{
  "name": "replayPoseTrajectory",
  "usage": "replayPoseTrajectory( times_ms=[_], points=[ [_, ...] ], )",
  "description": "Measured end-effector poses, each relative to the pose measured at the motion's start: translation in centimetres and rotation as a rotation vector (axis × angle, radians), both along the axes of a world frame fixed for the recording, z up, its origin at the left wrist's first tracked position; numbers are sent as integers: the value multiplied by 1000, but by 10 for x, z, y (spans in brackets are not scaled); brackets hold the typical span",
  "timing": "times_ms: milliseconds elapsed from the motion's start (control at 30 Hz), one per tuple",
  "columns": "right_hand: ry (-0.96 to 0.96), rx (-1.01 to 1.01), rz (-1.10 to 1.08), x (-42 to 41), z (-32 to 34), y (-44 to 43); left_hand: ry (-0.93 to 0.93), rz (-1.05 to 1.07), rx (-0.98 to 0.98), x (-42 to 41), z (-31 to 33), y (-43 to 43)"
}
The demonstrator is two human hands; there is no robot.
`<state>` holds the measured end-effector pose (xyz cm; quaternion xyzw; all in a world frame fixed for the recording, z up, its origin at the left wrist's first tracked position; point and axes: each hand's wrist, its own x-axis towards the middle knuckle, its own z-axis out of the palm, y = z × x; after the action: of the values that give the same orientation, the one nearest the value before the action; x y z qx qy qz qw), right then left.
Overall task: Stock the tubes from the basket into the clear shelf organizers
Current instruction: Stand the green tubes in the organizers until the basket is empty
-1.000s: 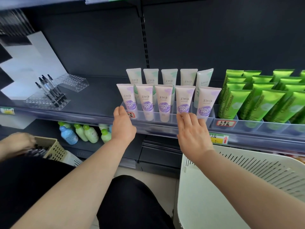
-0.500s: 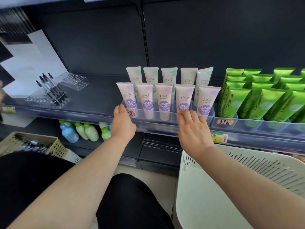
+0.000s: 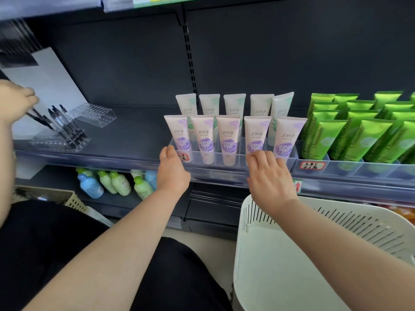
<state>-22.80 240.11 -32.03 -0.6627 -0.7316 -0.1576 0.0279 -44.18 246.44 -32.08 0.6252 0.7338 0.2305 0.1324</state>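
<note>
pink-purple tubes (image 3: 227,140), green tubes (image 3: 359,140), white basket (image 3: 336,230)

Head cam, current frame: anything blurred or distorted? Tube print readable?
Head view: the purple-label tubes and green Chamomile tubes are sharp, print readable; another person's hand at the pens, far left, is motion-blurred; wide-angle stretch enlarges the forearms and white basket at the bottom; lighting soft and even, slight sheen on the clear organizer front.

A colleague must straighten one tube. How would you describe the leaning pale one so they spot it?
On the dark shelf, find the clear plastic organizer left of the bright green tubes. Its back row holds pale mint-printed tubes; the rightmost tube alone tilts.
</note>
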Motion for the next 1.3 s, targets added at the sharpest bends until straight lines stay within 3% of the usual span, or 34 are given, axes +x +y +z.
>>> replayPoseTrajectory(
  times_ms=[1300],
  points=[
    [44, -1, -31, 26, 2, -12, 47, -80, -23, 23, -1, -13]
  ],
)
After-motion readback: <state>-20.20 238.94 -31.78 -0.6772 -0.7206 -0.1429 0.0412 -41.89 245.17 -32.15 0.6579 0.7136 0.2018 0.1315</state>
